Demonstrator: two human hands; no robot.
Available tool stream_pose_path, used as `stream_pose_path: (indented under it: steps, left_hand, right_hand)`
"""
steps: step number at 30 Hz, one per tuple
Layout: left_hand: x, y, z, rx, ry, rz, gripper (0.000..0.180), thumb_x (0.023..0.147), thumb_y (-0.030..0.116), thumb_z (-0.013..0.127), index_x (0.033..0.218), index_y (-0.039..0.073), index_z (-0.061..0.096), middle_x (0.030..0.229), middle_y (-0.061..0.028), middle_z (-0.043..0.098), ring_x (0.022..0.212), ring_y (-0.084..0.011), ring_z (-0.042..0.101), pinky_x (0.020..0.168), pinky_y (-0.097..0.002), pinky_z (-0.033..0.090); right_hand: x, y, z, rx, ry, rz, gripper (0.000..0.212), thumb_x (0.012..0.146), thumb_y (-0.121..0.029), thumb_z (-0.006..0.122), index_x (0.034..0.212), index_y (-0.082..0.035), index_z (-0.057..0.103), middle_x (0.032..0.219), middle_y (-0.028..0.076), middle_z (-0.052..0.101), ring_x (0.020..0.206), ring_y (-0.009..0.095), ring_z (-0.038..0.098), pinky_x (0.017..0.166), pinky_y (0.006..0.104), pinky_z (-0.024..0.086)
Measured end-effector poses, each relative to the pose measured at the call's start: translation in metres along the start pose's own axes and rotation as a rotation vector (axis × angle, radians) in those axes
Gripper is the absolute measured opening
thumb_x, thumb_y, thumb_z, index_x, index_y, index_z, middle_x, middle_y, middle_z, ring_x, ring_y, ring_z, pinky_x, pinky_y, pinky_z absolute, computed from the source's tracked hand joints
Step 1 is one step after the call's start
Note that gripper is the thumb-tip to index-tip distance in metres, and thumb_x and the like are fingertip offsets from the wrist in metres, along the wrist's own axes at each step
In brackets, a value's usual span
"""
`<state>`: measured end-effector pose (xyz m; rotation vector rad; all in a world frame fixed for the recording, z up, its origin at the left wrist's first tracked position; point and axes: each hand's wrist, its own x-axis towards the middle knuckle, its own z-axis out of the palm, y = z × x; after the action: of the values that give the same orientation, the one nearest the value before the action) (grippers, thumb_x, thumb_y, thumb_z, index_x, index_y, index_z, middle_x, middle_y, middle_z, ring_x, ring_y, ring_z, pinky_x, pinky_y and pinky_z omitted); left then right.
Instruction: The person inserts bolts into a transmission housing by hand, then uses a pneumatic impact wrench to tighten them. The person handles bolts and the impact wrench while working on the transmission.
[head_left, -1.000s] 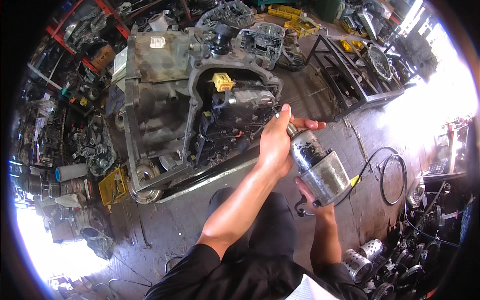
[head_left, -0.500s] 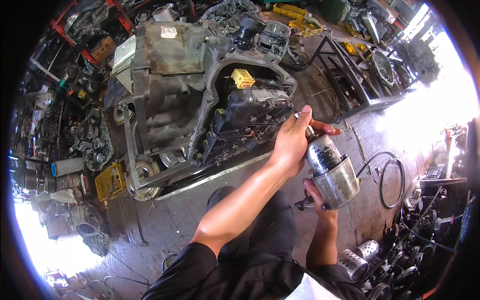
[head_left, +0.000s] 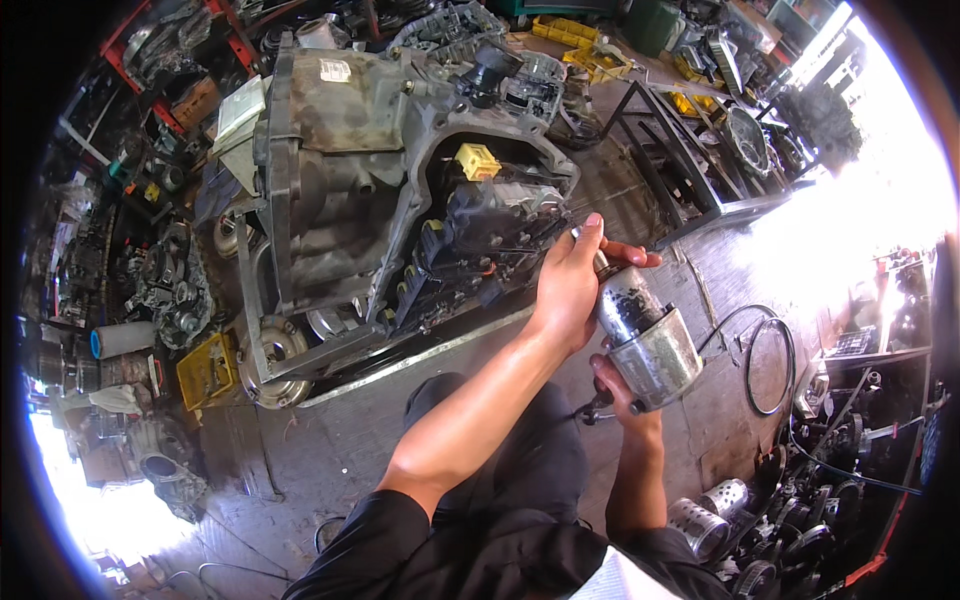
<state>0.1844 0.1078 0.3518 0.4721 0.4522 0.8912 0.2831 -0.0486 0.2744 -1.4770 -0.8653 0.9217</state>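
A worn silver and black air impact wrench (head_left: 652,340) is held before me, its nose pointing up toward the gearbox. My left hand (head_left: 572,285) closes round the nose end, where a short metal piece shows by the thumb. Under the body, my right hand (head_left: 625,385) grips the wrench's handle, mostly hidden behind it. Ahead on the left, a large grey gearbox housing (head_left: 345,185) lies in a metal frame. Its open side shows a dark valve-and-wiring unit (head_left: 500,240) with a yellow connector (head_left: 478,161), just beyond my left hand.
A black hose (head_left: 750,350) loops on the floor at the right. Perforated metal drums (head_left: 698,525) and gear parts (head_left: 800,540) crowd the lower right. A black metal stand (head_left: 690,200) stands far right. A yellow tray (head_left: 210,370) sits left of the gearbox frame, near more parts.
The view has shifted slightly, and the scene sits a little farther left. Both hands keep their hold on the impact wrench, which has barely moved relative to the gearbox.
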Motion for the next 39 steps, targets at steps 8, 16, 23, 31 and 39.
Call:
stream_pose_path:
  steps: [8, 16, 23, 31, 39]
  left_hand:
    - [0.0, 0.004, 0.001, -0.067, -0.024, 0.004, 0.048, 0.11, 0.034, 0.041, 0.089, -0.006, 0.058, 0.089, -0.0193, 0.066, 0.105, -0.0382, 0.068, 0.096, -0.0478, 0.052]
    - [0.004, 0.007, 0.001, -0.039, -0.007, 0.014, 0.046, 0.11, 0.033, 0.041, 0.09, -0.005, 0.058, 0.091, -0.02, 0.066, 0.104, -0.0368, 0.068, 0.093, -0.0457, 0.053]
    - [-0.018, 0.007, 0.01, -0.031, 0.073, 0.028, 0.045, 0.109, 0.033, 0.042, 0.09, -0.004, 0.057, 0.088, -0.0189, 0.065, 0.103, -0.0378, 0.068, 0.102, -0.0482, 0.048]
    - [-0.041, 0.021, 0.007, -0.088, 0.019, 0.118, 0.028, 0.109, 0.031, 0.046, 0.094, 0.007, 0.047, 0.086, -0.0192, 0.065, 0.1, -0.0433, 0.069, 0.099, -0.0535, 0.05]
    - [-0.04, 0.024, 0.005, -0.068, 0.042, 0.119, 0.028, 0.108, 0.031, 0.046, 0.093, 0.008, 0.048, 0.086, -0.019, 0.066, 0.1, -0.0439, 0.069, 0.097, -0.0531, 0.051]
  right_hand:
    - [0.002, 0.002, 0.002, -0.053, 0.006, -0.08, 0.031, 0.087, -0.007, 0.081, 0.115, -0.003, 0.066, 0.098, 0.005, 0.069, 0.089, 0.017, 0.065, 0.077, 0.0331, 0.053]
    - [0.006, -0.008, 0.007, 0.034, -0.025, 0.015, 0.03, 0.087, -0.006, 0.08, 0.113, -0.003, 0.065, 0.092, 0.002, 0.065, 0.076, 0.013, 0.061, 0.064, 0.0292, 0.049]
    - [-0.004, 0.001, 0.0, -0.148, -0.027, -0.125, 0.036, 0.086, -0.003, 0.08, 0.119, -0.002, 0.066, 0.103, 0.007, 0.071, 0.093, 0.018, 0.067, 0.08, 0.0324, 0.054]
    - [-0.013, 0.004, 0.009, -0.14, -0.139, -0.242, 0.034, 0.089, 0.0, 0.076, 0.121, -0.001, 0.066, 0.111, 0.01, 0.071, 0.102, 0.02, 0.067, 0.087, 0.0332, 0.055]
    - [-0.01, 0.003, 0.015, -0.133, -0.124, -0.175, 0.027, 0.09, -0.003, 0.077, 0.116, -0.003, 0.069, 0.104, 0.009, 0.073, 0.096, 0.021, 0.07, 0.083, 0.0346, 0.056]
